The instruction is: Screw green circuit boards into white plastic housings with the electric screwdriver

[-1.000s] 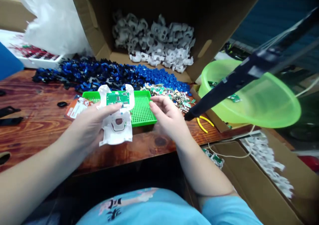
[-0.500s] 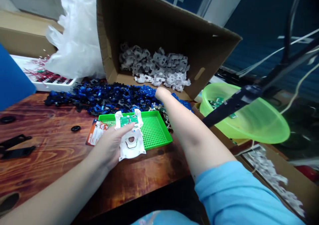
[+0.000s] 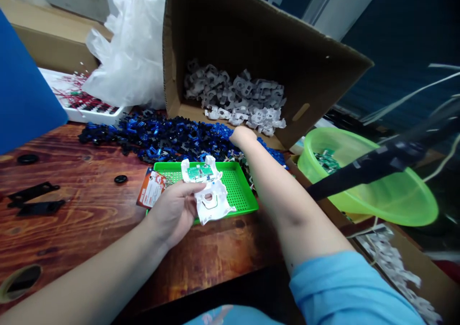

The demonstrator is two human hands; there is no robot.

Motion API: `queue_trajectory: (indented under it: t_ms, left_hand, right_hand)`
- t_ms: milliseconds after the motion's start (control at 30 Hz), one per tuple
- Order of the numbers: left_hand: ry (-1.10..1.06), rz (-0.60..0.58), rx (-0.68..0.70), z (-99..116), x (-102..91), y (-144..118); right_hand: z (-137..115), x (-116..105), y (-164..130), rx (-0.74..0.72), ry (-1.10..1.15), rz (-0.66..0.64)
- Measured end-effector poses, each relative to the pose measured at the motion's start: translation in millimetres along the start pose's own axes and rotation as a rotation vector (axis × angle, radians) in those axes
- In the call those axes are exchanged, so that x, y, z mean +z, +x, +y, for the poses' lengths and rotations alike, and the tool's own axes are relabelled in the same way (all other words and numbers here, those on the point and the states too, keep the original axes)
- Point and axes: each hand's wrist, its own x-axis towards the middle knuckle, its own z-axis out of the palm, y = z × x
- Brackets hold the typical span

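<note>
Over the near edge of the green tray (image 3: 237, 191), left hand (image 3: 172, 212) grips white plastic shell (image 3: 210, 198) with a small green circuit board (image 3: 200, 171) seated at its far end; shell's long axis runs away from the person, forked end pointing toward the cardboard box (image 3: 223, 37). Right hand (image 3: 241, 135) reaches into the blue parts pile (image 3: 161, 135) on the wooden surface (image 3: 79, 205), fingers hidden, grip cannot be told

Left hand (image 3: 175, 210) sits low and close to the body, fingers (image 3: 192, 189) curled with the thumb pinched on top. Right arm stretches straight out, forearm bare, blue sleeve at the elbow, right hand (image 3: 241, 136) knuckles-up, fingers hidden.
</note>
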Motion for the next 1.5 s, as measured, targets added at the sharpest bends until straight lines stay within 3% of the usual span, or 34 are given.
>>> queue_trajectory:
  t_ms: [167,200,300,400,633,867,1033,1200,1333,1500]
  left_hand:
    - [-0.014,0.001,0.062,1,-0.9,3]
    - [-0.010,-0.005,0.081,1,-0.9,3]
    - [0.035,-0.058,0.111,-1,-1.0,2]
    - [0.075,-0.116,0.108,-5,-1.8,1]
    - [0.186,-0.230,0.119,-17,-6.0,1]
    - [0.253,-0.267,0.108,-15,-5.0,-3]
    - [0.227,-0.259,0.123,-12,-6.5,-5]
    - [0.191,-0.238,0.130,-15,-7.8,-7]
    - [0.190,-0.190,0.120,-17,-6.6,-6]
    - [0.156,-0.242,0.065,-17,-4.6,-4]
  right_hand:
    - [-4,-16,-78,-0.350,0.043,0.275]
    - [-2,-17,-96,-0.449,0.054,0.325]
    - [11,-17,-138,-0.956,0.005,0.544]
    - [23,-17,-157,-1.144,-0.084,0.595]
    - [26,-19,-167,-1.163,-0.145,0.395]
    - [28,-16,-169,-1.025,0.049,0.163]
    - [25,-7,-168,-0.984,0.279,0.199]
    - [16,8,-171,-0.880,0.309,0.227]
    - [18,9,-171,-0.910,0.334,0.207]
    - [27,7,-170,-0.953,0.395,0.162]
